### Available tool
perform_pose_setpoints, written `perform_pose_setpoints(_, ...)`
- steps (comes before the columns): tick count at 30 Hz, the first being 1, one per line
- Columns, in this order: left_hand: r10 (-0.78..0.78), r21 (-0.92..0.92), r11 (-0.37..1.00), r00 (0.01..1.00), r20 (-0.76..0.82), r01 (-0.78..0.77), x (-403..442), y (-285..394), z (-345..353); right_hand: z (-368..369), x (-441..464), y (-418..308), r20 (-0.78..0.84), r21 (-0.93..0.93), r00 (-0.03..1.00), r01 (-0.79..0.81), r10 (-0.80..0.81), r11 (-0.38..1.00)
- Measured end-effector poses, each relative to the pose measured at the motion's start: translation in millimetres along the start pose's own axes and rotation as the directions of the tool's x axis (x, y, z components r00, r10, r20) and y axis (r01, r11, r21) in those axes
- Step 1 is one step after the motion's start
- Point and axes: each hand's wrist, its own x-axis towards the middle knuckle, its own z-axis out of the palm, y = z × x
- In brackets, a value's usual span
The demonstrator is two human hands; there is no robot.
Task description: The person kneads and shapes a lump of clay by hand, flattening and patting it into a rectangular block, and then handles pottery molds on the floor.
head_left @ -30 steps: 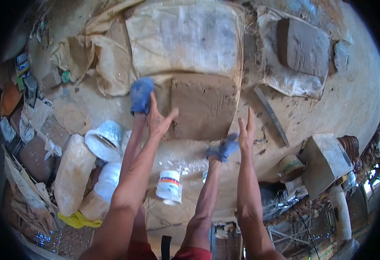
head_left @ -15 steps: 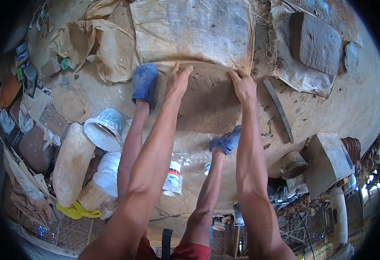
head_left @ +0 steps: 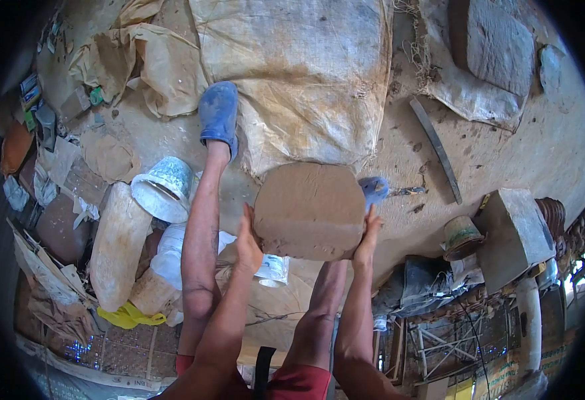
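Observation:
A thick brown clay block is held up in front of my legs, between both hands. My left hand grips its left side, with the fingers partly hidden behind the edge. On the right side, my right hand presses against the lower corner, its fingers wrapped round the edge. Beyond the block lies a stained woven cloth. My blue left shoe stands beside the cloth, and the right shoe shows partly behind the block.
A second clay block rests on a sack at upper right. Near it lies a curved bar. A white bucket and long pale block are at left; a box and pot at right.
The clay block has come off the floor toward me and is now held up by both hands. The cloth area where its far edge lay is uncovered, and the hands have moved from its far edge to its sides.

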Motion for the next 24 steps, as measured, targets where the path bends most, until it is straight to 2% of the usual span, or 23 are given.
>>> perform_pose_setpoints(1,-0.192,-0.184,0.967,0.978,-0.084,0.175,9,0,-1,-1,5,13,0.123,0.026,0.987,-0.107,0.103,0.994)
perform_pose_setpoints(2,-0.217,0.009,0.975,0.963,-0.162,0.221,17,-5,-5,-1,8,21,0.247,0.037,0.948,-0.219,0.203,0.975)
perform_pose_setpoints(3,-0.218,0.014,0.975,0.961,-0.168,0.224,21,-12,-16,1,6,25,0.247,0.040,0.946,-0.226,0.210,0.973)
perform_pose_setpoints(5,-0.347,-0.063,0.938,0.923,-0.168,0.341,28,-20,-33,4,11,34,0.330,0.231,0.927,-0.265,0.181,0.936)
perform_pose_setpoints(6,-0.352,-0.064,0.936,0.921,-0.166,0.346,31,-23,-38,1,18,41,0.325,0.229,0.928,-0.265,0.183,0.937)
perform_pose_setpoints(8,-0.454,-0.158,0.885,0.886,-0.091,0.437,37,-26,-49,-2,27,60,0.299,0.138,0.900,-0.369,0.317,0.919)
perform_pose_setpoints(9,-0.454,-0.160,0.886,0.886,-0.099,0.436,44,-23,-48,1,26,54,0.302,0.136,0.897,-0.376,0.323,0.917)
perform_pose_setpoints(11,-0.570,-0.017,0.818,0.806,-0.160,0.575,64,-15,-45,2,21,43,0.340,0.057,0.879,-0.375,0.335,0.925)
perform_pose_setpoints(12,-0.568,-0.018,0.819,0.806,-0.164,0.574,83,-17,-49,3,23,47,0.344,0.057,0.877,-0.378,0.337,0.924)
perform_pose_setpoints(14,-0.482,0.349,0.797,0.867,-0.122,0.493,121,-22,-54,4,30,52,0.335,0.062,0.905,-0.299,0.262,0.952)
perform_pose_setpoints(15,-0.481,0.352,0.798,0.869,-0.113,0.488,124,-25,-53,3,34,53,0.331,0.065,0.909,-0.290,0.254,0.955)
perform_pose_setpoints(17,-0.497,0.149,0.852,0.865,-0.066,0.501,106,-32,-55,-3,23,57,0.276,0.054,0.866,-0.446,0.416,0.893)
perform_pose_setpoints(18,-0.496,0.159,0.852,0.866,-0.061,0.499,97,-35,-53,-6,20,57,0.274,0.064,0.870,-0.442,0.410,0.895)
perform_pose_setpoints(20,-0.359,0.268,0.862,0.891,-0.276,0.430,79,-38,-45,-10,15,50,0.267,0.097,0.866,-0.460,0.422,0.882)
perform_pose_setpoints(22,-0.431,0.177,0.858,0.863,-0.263,0.482,42,-29,-29,-27,4,41,0.254,0.107,0.867,-0.465,0.428,0.879)
perform_pose_setpoints(24,-0.471,0.140,0.841,0.835,-0.285,0.522,-10,-20,-13,-51,-25,34,0.223,0.036,0.853,-0.491,0.472,0.870)
